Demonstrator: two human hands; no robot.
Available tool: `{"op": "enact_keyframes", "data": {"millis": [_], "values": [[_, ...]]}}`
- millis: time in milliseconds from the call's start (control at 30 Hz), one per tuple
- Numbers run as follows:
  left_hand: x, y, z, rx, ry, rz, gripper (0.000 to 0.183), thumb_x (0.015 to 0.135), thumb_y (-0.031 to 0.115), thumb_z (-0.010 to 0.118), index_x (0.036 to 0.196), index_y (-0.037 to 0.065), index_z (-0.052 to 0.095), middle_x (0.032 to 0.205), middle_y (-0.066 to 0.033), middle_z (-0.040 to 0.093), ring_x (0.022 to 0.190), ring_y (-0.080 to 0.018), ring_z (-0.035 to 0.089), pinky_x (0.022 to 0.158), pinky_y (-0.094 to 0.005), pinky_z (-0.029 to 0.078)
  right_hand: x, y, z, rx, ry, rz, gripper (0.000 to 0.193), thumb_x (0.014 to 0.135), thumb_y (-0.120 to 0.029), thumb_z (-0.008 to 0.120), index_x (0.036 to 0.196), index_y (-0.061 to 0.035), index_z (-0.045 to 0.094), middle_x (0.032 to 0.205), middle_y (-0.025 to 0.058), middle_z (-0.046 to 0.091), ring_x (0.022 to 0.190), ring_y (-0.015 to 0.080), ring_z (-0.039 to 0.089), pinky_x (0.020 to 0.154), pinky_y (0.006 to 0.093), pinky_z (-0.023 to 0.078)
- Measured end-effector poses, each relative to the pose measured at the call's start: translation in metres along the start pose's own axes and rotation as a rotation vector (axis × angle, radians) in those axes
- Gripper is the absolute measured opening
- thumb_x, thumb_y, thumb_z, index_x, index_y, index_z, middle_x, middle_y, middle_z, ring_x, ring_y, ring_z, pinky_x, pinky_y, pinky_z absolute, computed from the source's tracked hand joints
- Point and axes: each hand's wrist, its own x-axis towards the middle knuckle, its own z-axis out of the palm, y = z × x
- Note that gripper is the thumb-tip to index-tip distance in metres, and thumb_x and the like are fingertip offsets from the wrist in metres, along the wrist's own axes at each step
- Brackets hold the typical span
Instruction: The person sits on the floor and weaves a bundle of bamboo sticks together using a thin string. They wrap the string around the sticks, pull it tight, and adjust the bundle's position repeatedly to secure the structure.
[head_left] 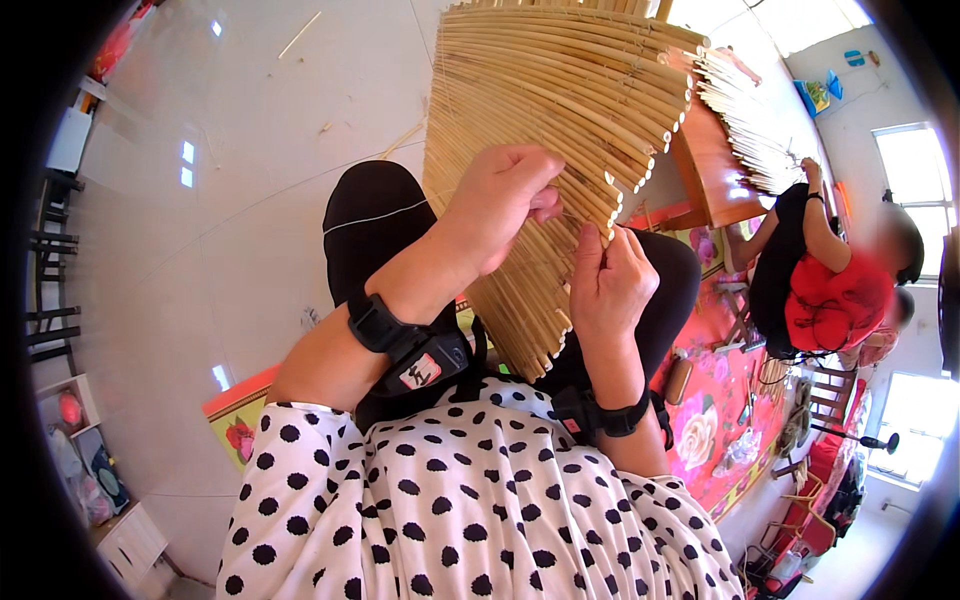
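Note:
A mat of tan reed sticks point(530, 90), bound side by side with thin cord, hangs over my lap and spreads away from me. Its pale cut stick ends line the right edge. Over the mat, my left hand point(505, 200) is closed with its fingers curled; what it grips is too small to make out. My right hand point(615, 280) pinches the mat's right edge at the stick ends, thumb on top. A thin white thread point(375, 218) crosses my dark left knee. Black straps with devices circle both my forearms.
Loose stick pieces point(300, 35) lie on the pale tiled floor. At right, a person in red point(835, 295) sits by a wooden table point(715, 165) with another fan of sticks point(745, 125). A red floral mat point(700, 420) covers the floor, with stools and tools nearby.

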Motion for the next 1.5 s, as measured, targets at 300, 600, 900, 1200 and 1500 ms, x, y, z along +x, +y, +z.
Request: {"op": "enact_keyframes", "data": {"millis": [300,600,900,1200,1500], "values": [[0.002,0.011,-0.003,0.03,-0.074,0.006,0.034,0.094,0.017,0.051,0.062,0.012,0.04,0.063,0.0027,0.042,0.064,-0.0118,0.043,0.065,-0.0284,0.039,0.005,-0.005,0.004,0.013,-0.008,0.058,0.016,0.09,-0.013,0.062,0.085,0.0014,0.062,0.064,0.0123,0.054,0.049,0.0278,0.054,0.044,0.0364,0.041],[-0.03,0.064,-0.022,1.111,0.037,0.283,0.023,0.092,0.021,0.06,0.098,-0.001,0.064,0.089,-0.0059,0.068,0.079,-0.0153,0.061,0.069,-0.0281,0.048,0.014,0.0,0.005,-0.093,0.054,-0.123,0.026,0.089,-0.009,0.06,0.065,0.0004,0.054,0.059,0.0146,0.052,0.049,0.0328,0.052,0.045,0.0403,0.039],[-0.139,0.164,-0.12,1.412,0.586,0.268,0.029,0.094,0.02,0.058,0.12,0.006,0.059,0.123,-0.0022,0.06,0.083,-0.0123,0.063,0.071,-0.026,0.05,0.011,0.035,0.007,-0.217,0.104,-0.158,0.041,0.094,-0.022,0.061,0.062,0.002,0.053,0.055,0.0167,0.051,0.045,0.0294,0.049,0.044,0.039,0.036],[-0.189,0.012,-0.29,1.51,0.682,-0.07,0.038,0.084,0.024,0.066,0.115,0.004,0.059,0.113,-0.0178,0.057,0.109,-0.033,0.054,0.094,-0.0404,0.046,0.011,0.043,-0.002,-0.308,0.055,-0.039,0.048,0.099,-0.033,0.052,0.068,0.0035,0.057,0.054,0.0163,0.048,0.046,0.0255,0.043,0.047,0.041,0.035],[-0.165,-0.125,-0.328,1.414,0.628,-0.299,0.035,0.083,0.022,0.065,0.114,0.005,0.059,0.113,-0.023,0.054,0.107,-0.0404,0.055,0.09,-0.0465,0.048,0.013,0.035,0.0,-0.321,0.119,-0.148,0.043,0.099,-0.027,0.054,0.071,0.0058,0.057,0.055,0.013,0.049,0.046,0.023,0.043,0.046,0.0373,0.037]]}}
